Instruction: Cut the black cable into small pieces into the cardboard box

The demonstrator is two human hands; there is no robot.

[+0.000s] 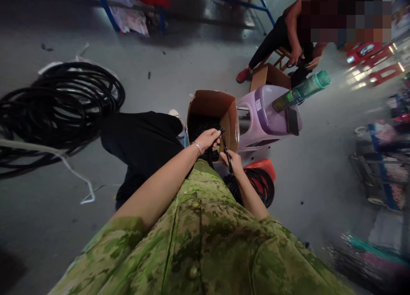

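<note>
My left hand (208, 139) is closed on a small black piece (222, 131) over the near side of an open cardboard box (211, 97). My right hand (233, 161) is wrapped round a dark tool (226, 151), perhaps scissors or cutters, whose upper end points up towards the black piece. Dark small pieces (209, 126) lie inside the box. Below and right of my right hand is a coil of black tubing (264, 186) beside a red bag (264, 169).
A purple stool (272, 115) bears a bottle (303, 92) and a dark phone-like object (292, 122). Large black coils (60, 107) lie at left. Another person's hands (301, 60) are at upper right, near a second box (270, 75). Shelving stands at far right.
</note>
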